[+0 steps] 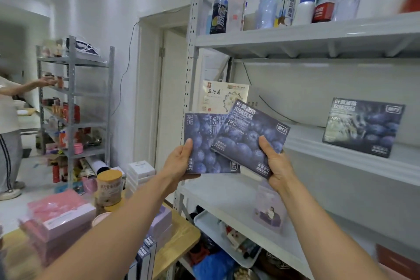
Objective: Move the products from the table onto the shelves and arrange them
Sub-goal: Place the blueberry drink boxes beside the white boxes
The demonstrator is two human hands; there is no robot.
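Blue blueberry box (202, 143) gripped in the left hand (181, 161), second box (250, 136) tilted, gripped in the right hand (276, 163), overlapping the first, both held up before the middle shelf (341, 157), matching box (362, 127) standing on it, wooden table (181, 241) below left.

The left flat cardboard box (203, 145) and the right flat cardboard box (247, 141) are both deep blue, printed all over with blueberries and lettered in white, and a third flat cardboard box (363, 127) far right on the pale grey metal shelving (318, 36) carries the same blueberry print with a paler frosted patch. Behind the pair a cream paper box (218, 98) bears black characters and a red seal; near left the stacked glossy boxes (56, 209) are pink with white sides
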